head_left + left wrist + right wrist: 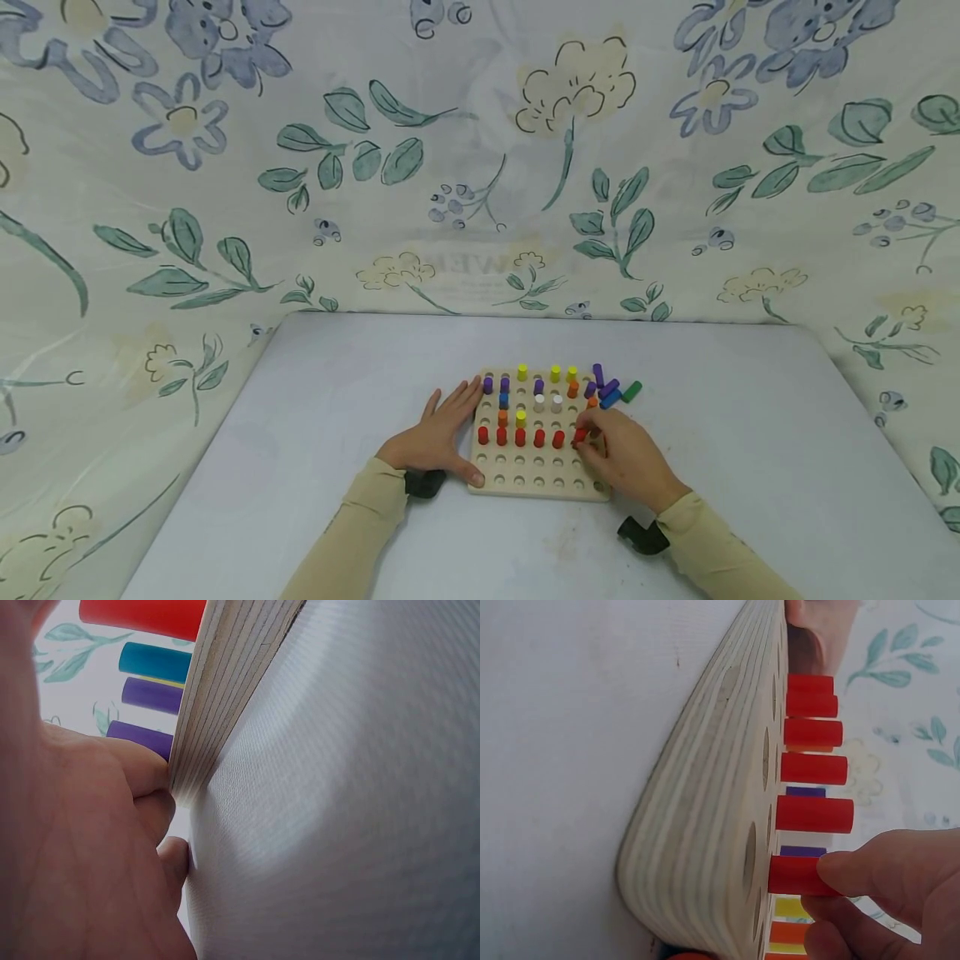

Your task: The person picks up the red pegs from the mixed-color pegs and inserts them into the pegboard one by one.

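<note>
A wooden pegboard (540, 492) with rows of round holes lies on the table. My right hand (630, 454) pinches a red peg (799, 875) between thumb and fingers at the right end of the red row. In the right wrist view that peg stands at the board's face, its base at or in a hole. Several other red pegs (521, 437) stand upright to its left. My left hand (435, 437) rests at the board's left edge, fingers spread and thumb by the near corner. Purple pegs (152, 695) stand near its fingertips.
Loose purple (597, 375), blue (611, 398) and green pegs (632, 391) lie by the board's far right corner. Yellow pegs (555, 373), white pegs (539, 403) and orange pegs stand in the farther rows. A floral cloth (480, 167) hangs behind the white table (300, 467).
</note>
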